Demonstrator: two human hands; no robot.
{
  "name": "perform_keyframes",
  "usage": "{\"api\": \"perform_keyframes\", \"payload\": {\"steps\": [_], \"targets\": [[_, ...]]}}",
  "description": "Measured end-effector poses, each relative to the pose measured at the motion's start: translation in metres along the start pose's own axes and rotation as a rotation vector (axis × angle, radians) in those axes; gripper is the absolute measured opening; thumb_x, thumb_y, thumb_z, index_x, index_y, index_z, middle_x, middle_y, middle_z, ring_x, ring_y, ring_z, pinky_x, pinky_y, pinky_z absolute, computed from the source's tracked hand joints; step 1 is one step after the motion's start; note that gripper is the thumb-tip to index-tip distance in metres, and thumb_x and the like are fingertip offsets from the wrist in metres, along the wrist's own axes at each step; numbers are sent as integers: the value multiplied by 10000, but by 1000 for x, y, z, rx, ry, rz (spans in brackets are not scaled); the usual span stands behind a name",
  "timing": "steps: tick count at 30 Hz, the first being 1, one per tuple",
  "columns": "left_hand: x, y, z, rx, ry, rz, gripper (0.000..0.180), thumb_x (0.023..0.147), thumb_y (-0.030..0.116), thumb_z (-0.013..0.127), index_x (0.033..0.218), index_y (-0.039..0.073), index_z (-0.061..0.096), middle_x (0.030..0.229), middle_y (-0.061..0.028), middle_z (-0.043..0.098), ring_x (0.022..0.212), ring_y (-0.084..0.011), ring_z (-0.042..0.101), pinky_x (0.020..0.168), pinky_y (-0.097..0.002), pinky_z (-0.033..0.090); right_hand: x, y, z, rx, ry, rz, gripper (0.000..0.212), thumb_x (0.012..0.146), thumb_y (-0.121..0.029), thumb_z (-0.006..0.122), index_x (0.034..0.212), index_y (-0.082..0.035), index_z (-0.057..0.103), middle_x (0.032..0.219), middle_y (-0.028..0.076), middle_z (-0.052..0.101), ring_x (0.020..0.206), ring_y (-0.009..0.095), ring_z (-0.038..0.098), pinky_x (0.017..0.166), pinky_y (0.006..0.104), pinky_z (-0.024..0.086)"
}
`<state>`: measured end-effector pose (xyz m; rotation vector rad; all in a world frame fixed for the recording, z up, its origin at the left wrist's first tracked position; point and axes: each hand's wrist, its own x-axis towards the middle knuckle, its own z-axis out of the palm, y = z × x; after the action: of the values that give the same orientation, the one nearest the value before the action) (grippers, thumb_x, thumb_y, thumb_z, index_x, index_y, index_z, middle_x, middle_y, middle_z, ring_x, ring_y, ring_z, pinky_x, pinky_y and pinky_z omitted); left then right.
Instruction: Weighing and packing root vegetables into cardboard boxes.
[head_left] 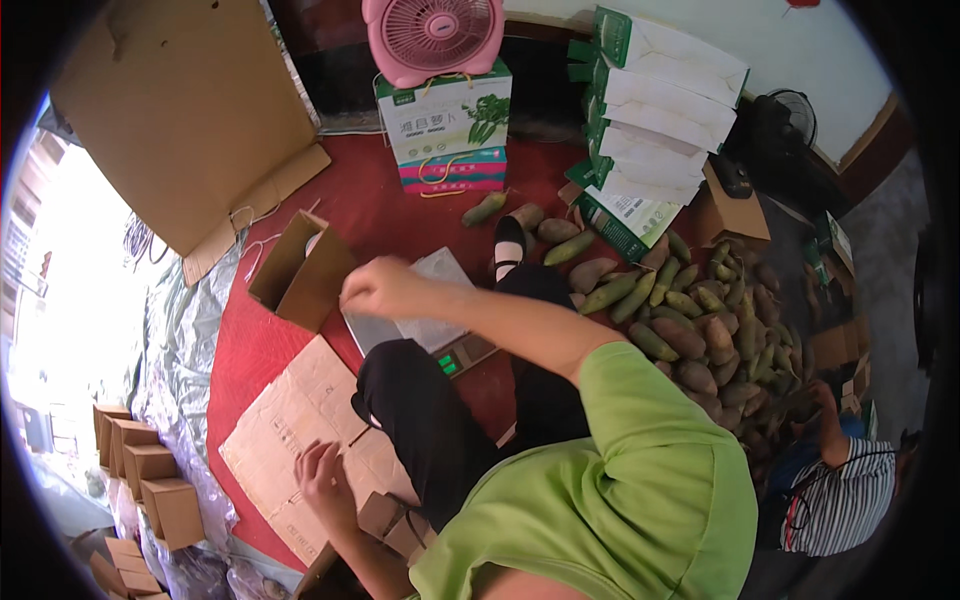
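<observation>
My right hand reaches across to the left over a flat digital scale with a lit green display. Its fingers are curled and slightly blurred, and what they hold, if anything, is hidden. Just beyond them stands an open brown cardboard box, tilted on the red floor covering; I cannot tell whether the hand touches it. My left hand hovers over a flattened cardboard sheet, fingers apart and nothing in them. Small brown boxes are close beside my left forearm.
Green and reddish radishes lie heaped at my right. Behind them rises a stack of white-green cartons. A pink fan sits on a printed carton ahead. A striped-shirted person is at right; several small boxes line the left.
</observation>
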<state>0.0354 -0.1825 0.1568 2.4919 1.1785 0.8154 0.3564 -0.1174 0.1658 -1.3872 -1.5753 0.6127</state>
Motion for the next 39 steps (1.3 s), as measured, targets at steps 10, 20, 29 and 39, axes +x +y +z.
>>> {"api": "perform_keyframes", "payload": {"steps": [10, 20, 29, 39], "targets": [[123, 129, 101, -521, -213, 419, 165, 744, 43, 684, 907, 62, 697, 937, -78, 665, 938, -274, 625, 888, -417, 468, -64, 119, -250, -100, 465, 483, 383, 849, -185, 643, 1177, 7, 595, 815, 101, 677, 641, 137, 633, 576, 271, 498], [132, 108, 180, -383, -428, 292, 174, 762, 80, 666, 933, 74, 701, 914, -83, 655, 879, -296, 617, 795, -392, 487, -25, 152, -406, -400, 760, 633, 695, 844, -216, 641, 1431, -4, 335, 908, 160, 671, 590, 218, 655, 602, 328, 542], [148, 109, 196, -237, -580, 222, 172, 787, 99, 654, 954, 96, 695, 857, -80, 646, 830, -288, 624, 741, -390, 506, -4, 193, -490, -226, 917, 747, 855, 875, -266, 635, 1512, -98, 90, 825, 100, 670, 558, 161, 632, 459, 296, 472], [159, 118, 206, -277, -589, 236, 152, 787, 96, 661, 937, 92, 689, 802, -83, 633, 773, -287, 632, 695, -385, 518, -58, 170, -489, -197, 1111, 723, 807, 878, -279, 641, 1485, -125, 132, 883, 102, 677, 563, 161, 615, 478, 278, 448]]}}
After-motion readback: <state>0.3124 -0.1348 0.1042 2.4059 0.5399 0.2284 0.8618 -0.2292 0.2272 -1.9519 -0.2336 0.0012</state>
